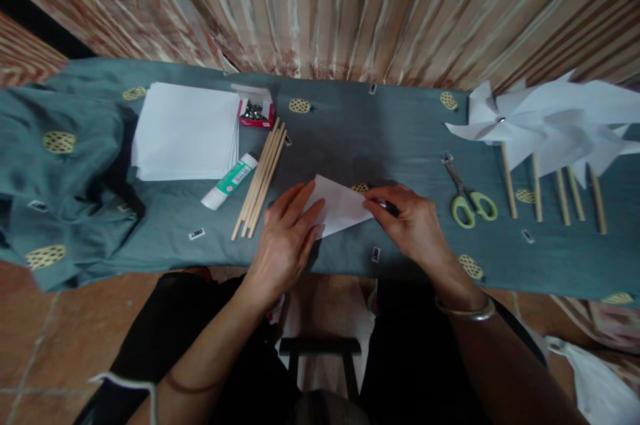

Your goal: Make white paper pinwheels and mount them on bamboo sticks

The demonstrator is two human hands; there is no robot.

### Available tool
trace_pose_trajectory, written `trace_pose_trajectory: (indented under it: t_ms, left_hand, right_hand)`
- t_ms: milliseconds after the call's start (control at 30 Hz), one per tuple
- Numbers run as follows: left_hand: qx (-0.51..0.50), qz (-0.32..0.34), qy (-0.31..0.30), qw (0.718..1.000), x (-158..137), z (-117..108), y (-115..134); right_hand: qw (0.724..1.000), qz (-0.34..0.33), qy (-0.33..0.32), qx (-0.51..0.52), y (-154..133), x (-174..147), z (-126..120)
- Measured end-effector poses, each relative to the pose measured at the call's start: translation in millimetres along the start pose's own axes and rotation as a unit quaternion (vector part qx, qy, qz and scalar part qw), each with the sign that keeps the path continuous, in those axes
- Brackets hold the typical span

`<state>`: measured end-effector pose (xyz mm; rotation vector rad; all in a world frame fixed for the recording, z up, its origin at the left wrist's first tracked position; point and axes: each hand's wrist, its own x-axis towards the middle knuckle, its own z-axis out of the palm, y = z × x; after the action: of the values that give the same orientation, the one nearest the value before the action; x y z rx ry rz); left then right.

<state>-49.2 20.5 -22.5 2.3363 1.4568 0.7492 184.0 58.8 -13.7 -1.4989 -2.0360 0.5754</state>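
Left hand [287, 235]: flat, fingers spread and pressed on the left part of a folded white paper [345, 205], gripping nothing.
Right hand [410, 225]: fingers curled, tips pinching the paper's right point; a dark slim object shows under the fingers, what it is cannot be told.
Folded white paper: triangle lying on the teal cloth [350, 138] at the front middle, between both hands.
Wooden sticks [261, 178]: bundle lying slantwise just left of the left hand.
Glue stick [230, 181]: lying on its side beside the sticks.
Paper stack [185, 131]: white sheets, far left.
Pin box [256, 111]: red, open, behind the sticks.
Scissors [467, 198]: green handles, right of the right hand.
Paper pinwheels [550, 125]: white, on sticks, far right.
Bangle [465, 310]: on the right wrist.
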Motion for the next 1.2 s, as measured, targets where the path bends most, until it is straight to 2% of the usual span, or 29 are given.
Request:
trace_pose_trajectory:
  t_ms: [167, 800, 1200]
  left_hand:
    - [0.019, 0.042, -0.033, 0.998, 7.2, 9.3, -1.1]
    - [0.077, 0.028, -0.065, 0.995, 12.4, 12.1, -0.1]
    - [0.08, 0.039, -0.05, 0.995, 13.1, 13.7, -1.4]
  right_hand:
    - [1.0, 0.004, 0.005, -0.006, -0.5, 0.9, 0.9]
    - [1.0, 0.027, -0.014, -0.003, -2.5, 7.2, -2.2]
    - [0.993, 0.062, -0.033, 0.093, 21.5, -1.0, -23.3]
